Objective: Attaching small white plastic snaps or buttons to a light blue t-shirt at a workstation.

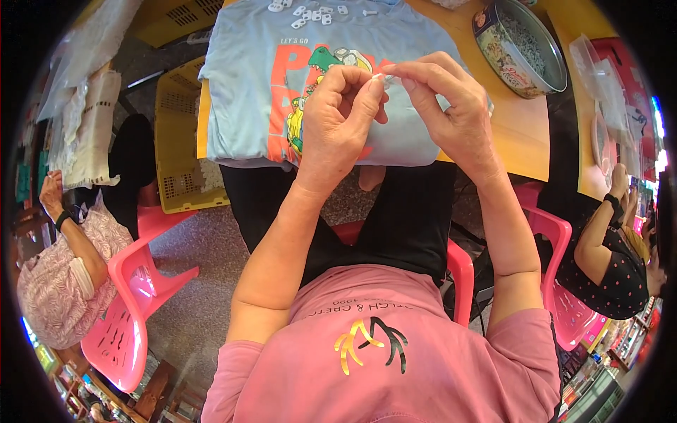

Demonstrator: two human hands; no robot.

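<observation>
Both hands raised over the light-blue cloth with a red, green and yellow print (240, 92), which covers much of the orange-yellow tabletop (522, 134) and reaches its near edge.

Left hand (340, 106): thumb and index fingertips together, clamped on a small white piece (381, 76); other fingers curled toward the palm. Piece sits between the two hands, above the cloth, right of the print's middle. Its exact shape too small to make out.

Right hand (446, 99): index tip at the piece, thumb tip just below and slightly apart from the index. Cannot tell whether these fingers are clamped on it too.

Toward the cloth's far edge: loose scatter of small white plastic pieces with holes (312, 15), some close together, a few apart.

Near the tabletop's right edge, toward the far corner: round metal tin with a printed wall (499, 58), open, holding many small grey bits (527, 46).

Beyond the tabletop's left edge, lower down: yellow perforated plastic crate (175, 120), whitish contents partly hidden.

Either side: seated person in a pale patterned top (63, 282) at left; another in a black dotted top (617, 275) at right, on pink plastic chairs (127, 324).
</observation>
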